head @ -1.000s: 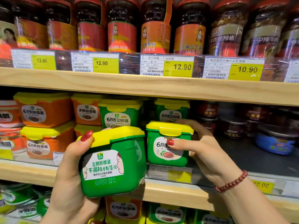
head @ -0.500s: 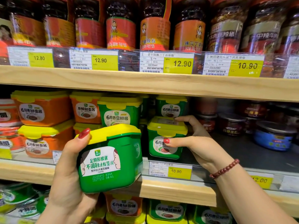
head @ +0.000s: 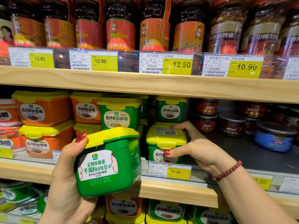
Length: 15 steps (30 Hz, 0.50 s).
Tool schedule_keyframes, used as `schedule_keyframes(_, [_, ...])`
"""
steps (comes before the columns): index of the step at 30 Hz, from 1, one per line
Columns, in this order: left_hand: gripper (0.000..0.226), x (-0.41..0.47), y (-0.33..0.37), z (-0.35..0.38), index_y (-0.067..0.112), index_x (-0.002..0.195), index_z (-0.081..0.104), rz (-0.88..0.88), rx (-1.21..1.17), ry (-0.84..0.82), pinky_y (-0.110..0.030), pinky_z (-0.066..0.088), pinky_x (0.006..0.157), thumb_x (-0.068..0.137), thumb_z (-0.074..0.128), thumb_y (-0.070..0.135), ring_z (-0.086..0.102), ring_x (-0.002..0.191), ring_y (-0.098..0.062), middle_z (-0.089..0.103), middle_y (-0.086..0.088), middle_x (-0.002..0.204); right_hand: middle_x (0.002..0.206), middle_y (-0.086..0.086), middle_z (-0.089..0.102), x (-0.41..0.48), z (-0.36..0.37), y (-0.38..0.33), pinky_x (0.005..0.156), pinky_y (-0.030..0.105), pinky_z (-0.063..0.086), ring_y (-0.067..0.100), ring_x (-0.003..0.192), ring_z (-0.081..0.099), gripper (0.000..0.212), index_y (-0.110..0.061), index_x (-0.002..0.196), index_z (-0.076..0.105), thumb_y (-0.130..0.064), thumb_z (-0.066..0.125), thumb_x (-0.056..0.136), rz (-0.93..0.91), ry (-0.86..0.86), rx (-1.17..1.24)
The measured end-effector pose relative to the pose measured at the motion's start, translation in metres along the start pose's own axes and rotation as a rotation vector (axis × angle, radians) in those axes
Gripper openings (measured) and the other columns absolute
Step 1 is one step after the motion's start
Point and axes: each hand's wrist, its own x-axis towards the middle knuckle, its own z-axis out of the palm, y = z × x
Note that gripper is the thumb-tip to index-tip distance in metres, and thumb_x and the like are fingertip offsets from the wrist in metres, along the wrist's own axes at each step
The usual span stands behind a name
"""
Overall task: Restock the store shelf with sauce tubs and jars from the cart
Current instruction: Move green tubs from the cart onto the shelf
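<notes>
My left hand grips a green sauce tub with a yellow lid, held tilted in front of the middle shelf. My right hand holds a second green tub standing on that shelf, thumb on its front label and fingers at its back edge. Behind it stand more green tubs, one stacked higher at the back.
Orange tubs with yellow lids are stacked on the left. Small dark jars and a blue tub sit to the right, with bare dark shelf floor in front. Tall chilli jars line the upper shelf. More tubs fill the shelf below.
My right hand has slid the green tub further back on the shelf, away from the front edge. The tub in my left hand stays roughly where it was.
</notes>
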Motion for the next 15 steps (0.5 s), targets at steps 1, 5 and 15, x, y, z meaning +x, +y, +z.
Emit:
schedule_keyframes(1, [0.101,0.001,0.001,0.0,0.017,0.136,0.044,-0.016,0.03,0.0,-0.071,0.024,0.102,0.051,0.076,0.06,0.045,0.127,-0.04,0.047,-0.017,0.14,0.115,0.009,0.06,0.0,0.0,0.0,0.085,0.034,0.055,0.024,0.103,0.064,0.076,-0.019,0.115,0.05,0.012,0.082,0.054,0.007,0.002,-0.033])
schedule_keyframes(5, [0.103,-0.001,0.0,0.004,0.019,0.136,0.046,0.001,0.01,0.106,-0.069,0.024,0.104,0.047,0.077,0.059,0.047,0.127,-0.038,0.049,-0.014,0.139,0.115,0.006,0.059,-0.003,0.001,-0.002,0.086,0.033,0.055,0.021,0.103,0.063,0.076,-0.021,0.117,0.048,0.007,0.085,0.056,0.014,0.007,-0.134])
schedule_keyframes(15, [0.122,-0.018,0.009,0.024,0.013,0.135,0.046,-0.016,-0.012,0.095,-0.068,0.025,0.104,0.027,0.084,0.058,0.047,0.125,-0.041,0.049,-0.019,0.138,0.112,0.002,0.059,-0.013,-0.005,-0.009,0.082,0.029,0.056,0.015,0.098,0.063,0.07,-0.025,0.116,0.048,-0.001,0.085,0.061,-0.002,-0.077,-0.234])
